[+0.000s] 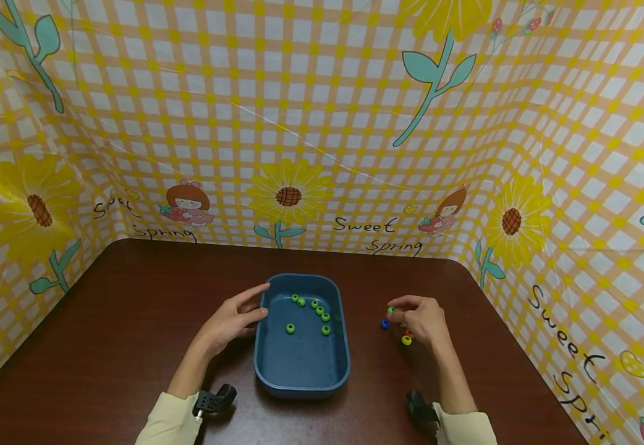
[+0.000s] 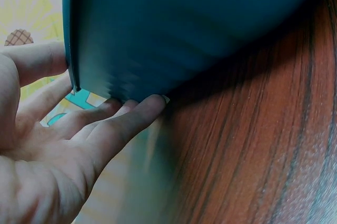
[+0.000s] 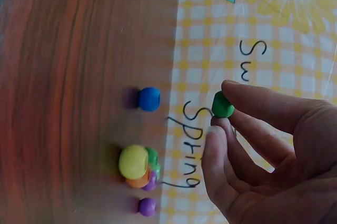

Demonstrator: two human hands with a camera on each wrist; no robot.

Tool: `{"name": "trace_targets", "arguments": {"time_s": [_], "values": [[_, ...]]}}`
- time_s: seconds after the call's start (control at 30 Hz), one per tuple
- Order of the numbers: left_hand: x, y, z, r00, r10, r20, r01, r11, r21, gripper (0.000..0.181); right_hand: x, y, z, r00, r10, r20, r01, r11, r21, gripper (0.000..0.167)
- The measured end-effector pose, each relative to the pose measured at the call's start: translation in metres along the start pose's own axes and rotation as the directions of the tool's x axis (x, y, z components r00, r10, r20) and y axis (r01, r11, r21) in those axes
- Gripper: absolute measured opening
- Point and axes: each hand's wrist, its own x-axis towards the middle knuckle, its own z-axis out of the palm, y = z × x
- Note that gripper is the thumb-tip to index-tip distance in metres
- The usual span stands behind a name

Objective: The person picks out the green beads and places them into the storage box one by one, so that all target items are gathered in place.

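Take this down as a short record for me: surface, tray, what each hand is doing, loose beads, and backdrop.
Surface: dark brown table
Tray: blue tray on the table, green beads inside
Left: left hand touches the tray's side
Right: right hand pinches a green bead
Loose beside tray: blue bead, yellow bead, orange bead, purple bead among others
Backdrop: checked cloth

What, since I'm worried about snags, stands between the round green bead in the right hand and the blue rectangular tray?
Nothing visible but the tray's right wall; the round blue bead nearby lies on the brown table, below the held green bead.
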Motion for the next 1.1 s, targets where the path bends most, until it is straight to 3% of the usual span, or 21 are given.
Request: {"name": "trace_targets", "arguments": {"time_s": [0.53, 1.1], "values": [[0.0, 0.0, -0.001, 1.0, 0.003, 0.007, -0.003, 1.0, -0.005, 0.059, -0.004, -0.025, 0.023, 0.997, -0.08, 0.01, 0.08, 0.997, 0.01, 0.022], [-0.001, 0.0, -0.002, 1.0, -0.003, 0.02, 0.003, 1.0, -0.001, 0.06, -0.014, -0.049, 0.052, 0.982, -0.167, -0.087, 0.175, 0.979, 0.102, 0.022]]}}
